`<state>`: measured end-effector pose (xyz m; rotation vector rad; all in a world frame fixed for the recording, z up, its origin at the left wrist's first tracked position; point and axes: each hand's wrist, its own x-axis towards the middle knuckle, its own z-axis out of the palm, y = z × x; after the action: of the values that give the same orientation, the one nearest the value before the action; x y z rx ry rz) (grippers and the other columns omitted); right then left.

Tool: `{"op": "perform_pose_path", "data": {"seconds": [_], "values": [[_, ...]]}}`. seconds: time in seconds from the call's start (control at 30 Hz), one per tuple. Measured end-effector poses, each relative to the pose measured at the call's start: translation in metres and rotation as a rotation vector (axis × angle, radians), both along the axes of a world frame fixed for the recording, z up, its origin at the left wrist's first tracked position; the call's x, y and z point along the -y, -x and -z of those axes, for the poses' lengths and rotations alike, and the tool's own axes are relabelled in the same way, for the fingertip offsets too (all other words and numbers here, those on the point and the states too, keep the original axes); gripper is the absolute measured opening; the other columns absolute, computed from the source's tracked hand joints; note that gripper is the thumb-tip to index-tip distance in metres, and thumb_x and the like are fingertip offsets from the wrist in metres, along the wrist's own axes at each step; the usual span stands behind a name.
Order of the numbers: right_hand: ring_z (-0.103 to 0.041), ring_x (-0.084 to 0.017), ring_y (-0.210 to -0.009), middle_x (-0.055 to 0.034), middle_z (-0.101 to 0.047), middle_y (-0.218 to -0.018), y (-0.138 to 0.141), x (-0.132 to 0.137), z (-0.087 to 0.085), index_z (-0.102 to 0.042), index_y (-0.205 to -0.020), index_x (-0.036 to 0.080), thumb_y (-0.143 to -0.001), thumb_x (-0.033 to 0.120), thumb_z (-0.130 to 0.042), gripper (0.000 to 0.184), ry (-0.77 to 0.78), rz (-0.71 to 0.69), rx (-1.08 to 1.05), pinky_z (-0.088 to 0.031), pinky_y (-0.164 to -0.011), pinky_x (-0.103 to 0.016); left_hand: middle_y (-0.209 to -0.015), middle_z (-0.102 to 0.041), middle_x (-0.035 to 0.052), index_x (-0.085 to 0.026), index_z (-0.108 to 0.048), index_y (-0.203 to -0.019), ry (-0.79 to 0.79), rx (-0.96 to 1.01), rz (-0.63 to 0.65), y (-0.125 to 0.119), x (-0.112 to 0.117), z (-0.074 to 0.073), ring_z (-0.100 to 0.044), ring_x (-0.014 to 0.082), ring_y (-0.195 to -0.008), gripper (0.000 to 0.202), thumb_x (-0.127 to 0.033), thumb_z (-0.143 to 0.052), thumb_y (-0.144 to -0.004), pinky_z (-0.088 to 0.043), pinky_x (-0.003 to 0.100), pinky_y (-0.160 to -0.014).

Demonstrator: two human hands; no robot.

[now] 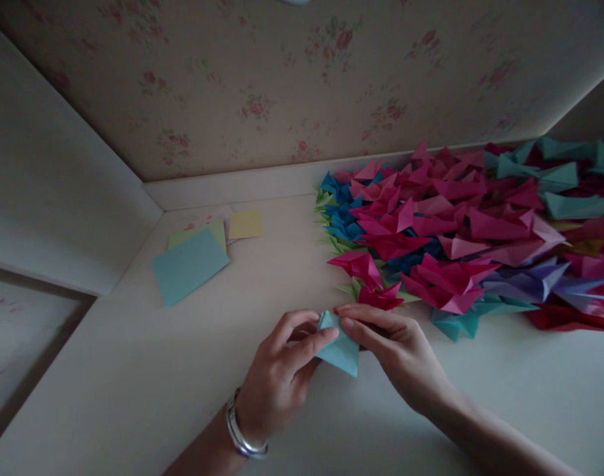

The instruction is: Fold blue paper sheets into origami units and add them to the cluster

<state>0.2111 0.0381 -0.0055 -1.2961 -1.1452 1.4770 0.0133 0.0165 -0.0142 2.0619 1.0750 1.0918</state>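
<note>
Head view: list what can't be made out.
In the head view:
1. Underside of the folded blue paper: turned from the camera, with fingers of the left hand and right hand covering parts.
2. Lower pieces in the pile of folded paper shapes: hidden by those on top.
3. The pile's far right: cut off by the right edge.
4. Much of the green sheet: under the blue sheet.
</note>
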Motion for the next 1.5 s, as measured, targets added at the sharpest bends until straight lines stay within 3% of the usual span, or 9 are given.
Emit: {"op": "perform_pose_path", "data": {"seconds": [0.13,0.27,0.33,0.5,0.63,0.83,1.17,1.37,1.5], "values": [[-0.071,-0.021,-0.081,-0.0071,-0.078,-0.087,-0.001,0.003,-0.001,-0.08,-0.1,0.018,-0.09,0.045,-0.065,0.033,-0.059,-0.134,-0.013,-0.059,-0.072,-0.031,-0.114,-0.073,0.0082,-0.027,-0.072,-0.118,0.043,0.039,-0.112,-0.001,0.0,-0.003,-0.072,0.0205,-0.098,0.04,-0.002,-0.057,-0.09,-0.057,0.029,-0.087],[-0.068,-0.017,-0.074,-0.0054,-0.074,-0.08,-0.005,0.005,-0.003,-0.075,-0.103,0.017,-0.092,0.04,-0.066,0.027,-0.125,-0.283,0.015,-0.055,-0.068,-0.027,-0.075,-0.075,0.0026,-0.021,-0.075,-0.099,0.4,0.17,-0.168,-0.003,-0.001,-0.014,-0.071,0.016,-0.067,0.017,-0.022,-0.058,-0.096,-0.055,0.022,-0.064],[-0.067,-0.016,-0.068,-0.0041,-0.072,-0.074,-0.007,0.006,-0.003,-0.073,-0.094,0.016,-0.093,0.037,-0.065,0.023,-0.084,-0.323,-0.002,-0.052,-0.062,-0.024,-0.069,-0.072,0.0028,-0.018,-0.074,-0.089,0.569,0.231,-0.117,-0.005,-0.001,-0.02,-0.068,0.0158,-0.064,0.022,-0.03,-0.057,-0.097,-0.053,0.021,-0.06],[-0.065,-0.014,-0.066,-0.0017,-0.069,-0.071,-0.007,0.007,-0.002,-0.071,-0.095,0.016,-0.092,0.035,-0.066,0.02,-0.011,-0.314,-0.085,-0.05,-0.062,-0.023,-0.075,-0.074,0.0039,-0.016,-0.076,-0.091,0.758,0.364,0.018,-0.007,0.0,-0.026,-0.066,0.0133,-0.062,0.027,-0.034,-0.056,-0.098,-0.055,0.021,-0.061],[-0.061,-0.012,-0.056,-0.0002,-0.067,-0.063,-0.006,0.007,0.001,-0.077,-0.099,0.016,-0.092,0.033,-0.066,0.021,0.026,-0.371,-0.19,-0.046,-0.056,-0.023,-0.064,-0.073,0.0018,-0.017,-0.078,-0.095,0.871,0.555,-0.034,-0.007,0.001,-0.018,-0.067,0.0127,-0.053,0.024,-0.039,-0.07,-0.088,-0.057,0.021,-0.052],[-0.063,-0.013,-0.047,-0.0022,-0.07,-0.054,-0.002,0.007,0.007,-0.082,-0.084,0.018,-0.077,0.031,-0.08,0.015,0.213,-0.196,-0.502,-0.049,-0.05,-0.023,-0.066,-0.079,0.0004,-0.023,-0.081,-0.088,1.061,0.897,0.005,-0.007,0.005,-0.009,-0.074,0.0111,-0.058,0.02,-0.036,-0.086,-0.074,-0.058,0.015,-0.054],[-0.071,-0.012,-0.062,-0.0034,-0.078,-0.07,-0.001,0.008,0.008,-0.081,-0.088,0.02,-0.075,0.027,-0.084,0.015,0.266,-0.208,-0.684,-0.056,-0.059,-0.018,-0.064,-0.079,0.0007,-0.023,-0.082,-0.089,1.103,1.031,-0.021,-0.011,0.004,-0.009,-0.073,0.0087,-0.059,0.023,-0.036,-0.088,-0.071,-0.053,0.01,-0.052],[-0.067,-0.014,-0.06,-0.004,-0.072,-0.066,-0.001,0.006,-0.002,-0.077,-0.087,0.014,-0.09,0.039,-0.07,0.026,-0.011,-0.239,-0.195,-0.054,-0.058,-0.023,-0.077,-0.075,0.0051,-0.016,-0.079,-0.096,0.851,0.62,-0.106,-0.011,0.0,-0.008,-0.069,0.0128,-0.062,0.033,-0.045,-0.063,-0.093,-0.058,0.021,-0.059],[-0.064,-0.014,-0.055,-0.0035,-0.068,-0.059,0.002,0.005,-0.003,-0.071,-0.077,0.013,-0.092,0.047,-0.065,0.037,-0.025,-0.189,-0.083,-0.051,-0.055,-0.023,-0.073,-0.067,0.0017,-0.016,-0.073,-0.103,0.697,0.409,-0.095,-0.012,0.002,-0.006,-0.063,0.0127,-0.058,0.032,-0.043,-0.056,-0.097,-0.054,0.023,-0.056]]}}
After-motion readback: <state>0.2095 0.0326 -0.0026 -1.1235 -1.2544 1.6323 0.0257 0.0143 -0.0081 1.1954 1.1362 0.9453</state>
